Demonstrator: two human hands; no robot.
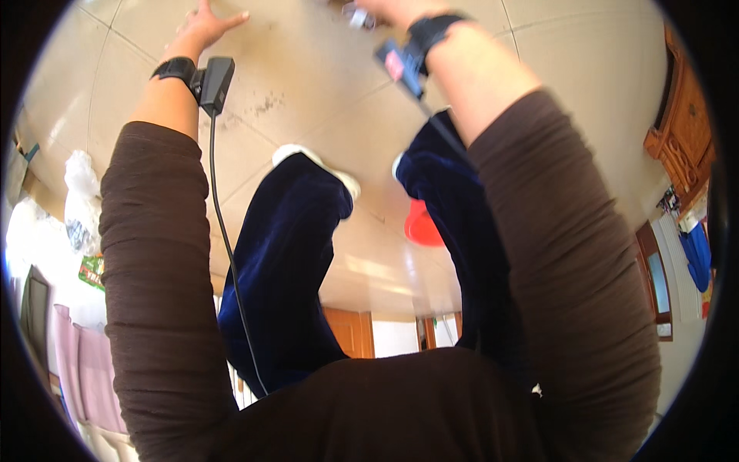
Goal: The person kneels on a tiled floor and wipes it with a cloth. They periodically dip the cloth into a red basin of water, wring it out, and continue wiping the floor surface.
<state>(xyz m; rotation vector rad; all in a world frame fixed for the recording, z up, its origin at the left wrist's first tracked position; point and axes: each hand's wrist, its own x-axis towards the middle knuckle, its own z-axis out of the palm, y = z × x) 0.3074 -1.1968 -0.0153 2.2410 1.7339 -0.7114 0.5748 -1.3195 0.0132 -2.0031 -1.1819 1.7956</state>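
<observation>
My left hand [205, 28] is above the tiled floor [323, 69] at the top left, its fingers spread and nothing visible in them. At the top edge, my right hand [401, 8] is blurred and partly cut off by the frame. A small white item [362, 18] with something dark beside it lies at that hand's fingers; whether the hand grips it or only touches it cannot be told. Each wrist wears a black strap with a sensor box, the left box [217, 86] trailing a black cable [222, 225].
My white shoes [297, 153] stand apart on the floor. Behind my leg is a red plastic object [424, 226]. Carved wooden furniture [687, 127] stands at the right; a white plastic bag [82, 190] and pink cloth [89, 369] are at the left. Dark smudges mark the tiles.
</observation>
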